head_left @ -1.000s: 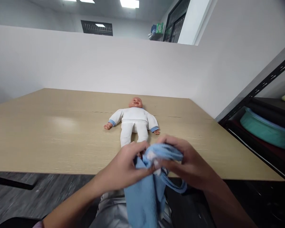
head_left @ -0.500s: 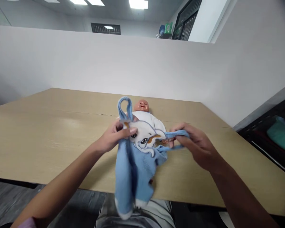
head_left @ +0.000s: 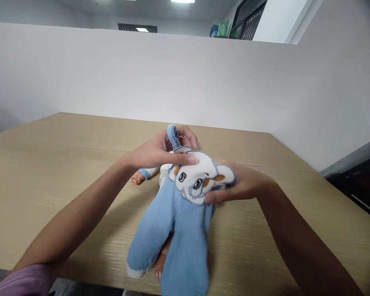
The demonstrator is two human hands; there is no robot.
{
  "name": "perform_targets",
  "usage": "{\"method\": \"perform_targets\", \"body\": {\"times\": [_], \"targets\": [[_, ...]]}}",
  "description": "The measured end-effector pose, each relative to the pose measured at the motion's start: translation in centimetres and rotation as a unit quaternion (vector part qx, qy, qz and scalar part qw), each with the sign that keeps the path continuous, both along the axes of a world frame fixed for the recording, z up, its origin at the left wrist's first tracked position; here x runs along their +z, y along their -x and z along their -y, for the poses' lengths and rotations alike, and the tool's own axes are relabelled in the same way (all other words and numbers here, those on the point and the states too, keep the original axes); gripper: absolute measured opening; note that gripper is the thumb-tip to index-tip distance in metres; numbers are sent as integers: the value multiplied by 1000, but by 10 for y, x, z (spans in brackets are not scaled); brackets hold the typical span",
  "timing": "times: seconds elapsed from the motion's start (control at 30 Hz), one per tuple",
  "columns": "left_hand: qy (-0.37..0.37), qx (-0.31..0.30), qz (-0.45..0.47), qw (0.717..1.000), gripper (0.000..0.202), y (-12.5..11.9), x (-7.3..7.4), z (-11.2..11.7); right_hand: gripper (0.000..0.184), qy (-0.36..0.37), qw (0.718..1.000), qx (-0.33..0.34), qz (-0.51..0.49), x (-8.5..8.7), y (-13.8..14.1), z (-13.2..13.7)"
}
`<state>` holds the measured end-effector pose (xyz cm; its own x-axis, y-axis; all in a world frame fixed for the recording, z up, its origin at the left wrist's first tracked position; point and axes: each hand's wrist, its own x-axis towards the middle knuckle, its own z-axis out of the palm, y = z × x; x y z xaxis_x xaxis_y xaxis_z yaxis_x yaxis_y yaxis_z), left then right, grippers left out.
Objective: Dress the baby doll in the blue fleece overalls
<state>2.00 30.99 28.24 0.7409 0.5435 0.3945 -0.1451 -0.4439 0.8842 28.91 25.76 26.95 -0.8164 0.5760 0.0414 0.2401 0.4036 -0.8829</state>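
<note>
White partition (head_left: 172,78) behind wood-toned table (head_left: 64,172)

Left arm (head_left: 83,216) and right arm (head_left: 299,230) slant in from the bottom corners, kinda mirrored; left hand (head_left: 160,155) is pinching, thumb flat and pointing right, fingers curled past it; right hand (head_left: 242,183) grips too, thumb pointing left, other fingers mostly hidden; hands close, not touching.

Inscriptions: none can be read. Green package (head_left: 223,28), seen above the white partition wall (head_left: 160,74): any marking is too small to be deciphered.
</note>
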Motion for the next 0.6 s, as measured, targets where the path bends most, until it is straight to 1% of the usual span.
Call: {"method": "perform_targets", "body": {"times": [0.07,0.17,0.27,0.33,0.4,0.47,0.53,0.6], "targets": [[-19,-48,-54,997,37,4,-1,-11,34,19,997,-42,-62,-3,-1,2],[-62,-114,-124,984,33,8,-4,-23,37,24,983,-94,-157,-7,-2,5],[-88,-124,-136,979,35,10,-5,-26,42,10,970,-112,-214,-8,2,4],[-84,-121,-143,979,33,10,-3,-24,44,-7,966,-129,-223,-8,5,1],[-64,-122,-139,981,35,11,-1,-22,48,-16,969,-135,-208,-8,5,-2],[-50,-112,-122,985,34,11,0,-22,54,-12,979,-120,-167,-9,3,-5],[-51,-93,-99,989,31,11,-1,-22,60,-12,990,-105,-96,-9,-1,-7],[-55,-87,-87,991,32,10,-3,-22,64,-13,995,-98,-17,-10,-7,-9]]}}
